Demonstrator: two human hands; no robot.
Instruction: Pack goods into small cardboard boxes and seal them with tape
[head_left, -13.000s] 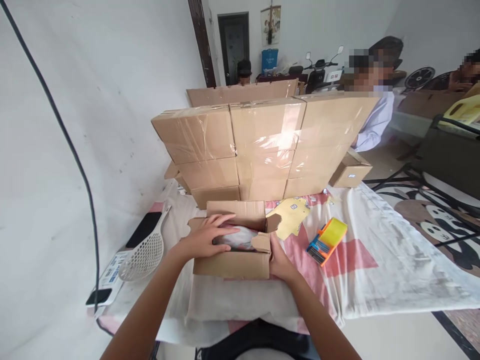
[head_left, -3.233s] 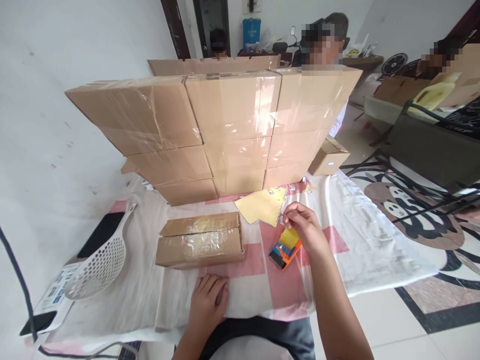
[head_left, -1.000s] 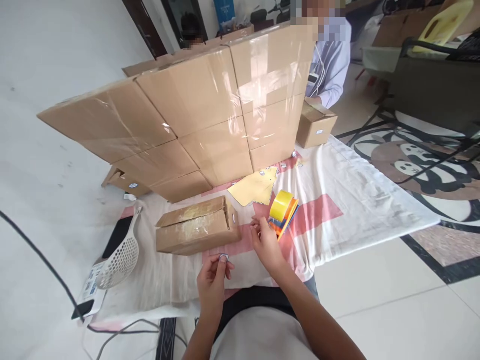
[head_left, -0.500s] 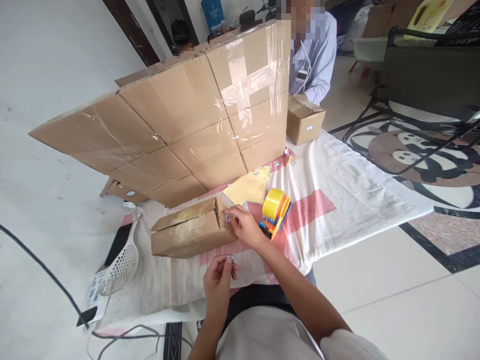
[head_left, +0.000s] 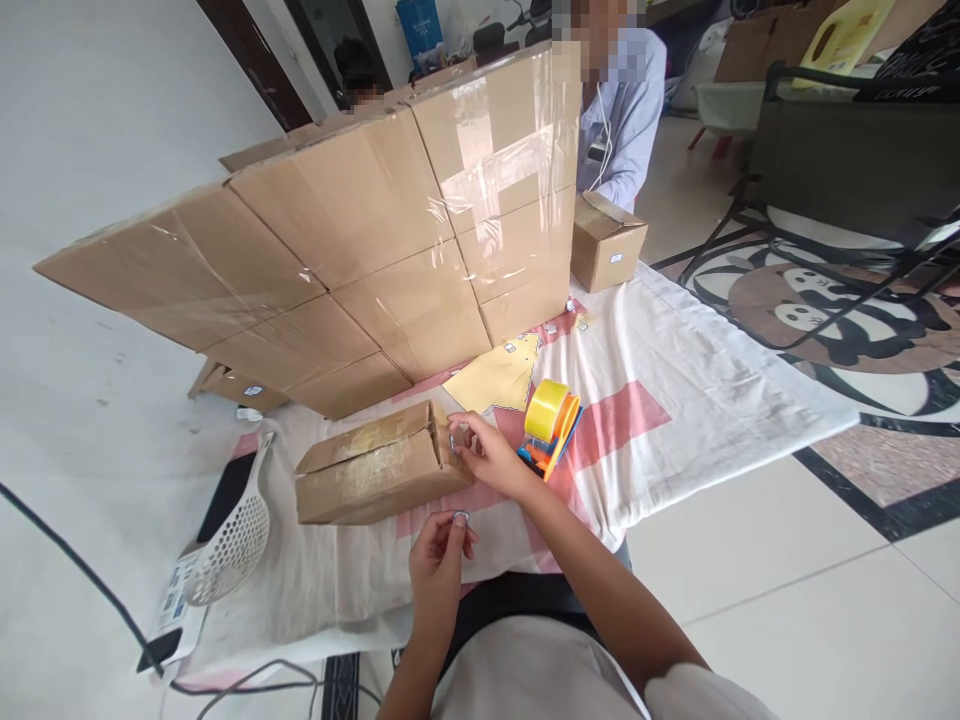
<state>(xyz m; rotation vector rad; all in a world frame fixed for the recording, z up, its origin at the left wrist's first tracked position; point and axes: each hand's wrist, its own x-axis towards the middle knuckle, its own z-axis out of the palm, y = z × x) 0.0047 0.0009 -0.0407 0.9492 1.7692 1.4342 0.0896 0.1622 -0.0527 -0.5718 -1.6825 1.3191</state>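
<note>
A brown cardboard box (head_left: 382,470) with taped top flaps lies on the cloth in front of me. My right hand (head_left: 487,455) is at the box's right end, its bent fingers a little apart, with the thumb by a small white label (head_left: 452,442) with a blue edge. Below and nearer to me, my left hand (head_left: 437,550) pinches another small blue-edged label (head_left: 460,517) between thumb and forefinger. Just right of my right hand stands a tape dispenser (head_left: 551,425) with a yellow roll. Behind the box lies a yellow backing sheet (head_left: 495,375) with a few labels on it.
A tall wall of taped cartons (head_left: 397,230) stands across the table's far side. A smaller labelled box (head_left: 607,245) sits at the right, by a person in a light blue shirt (head_left: 637,120). At the left are a white perforated basket (head_left: 238,540) and a dark cable (head_left: 82,575).
The view has shifted slightly. My right hand's fingers have parted a little at the box's end; my left hand keeps its label in almost the same place.
</note>
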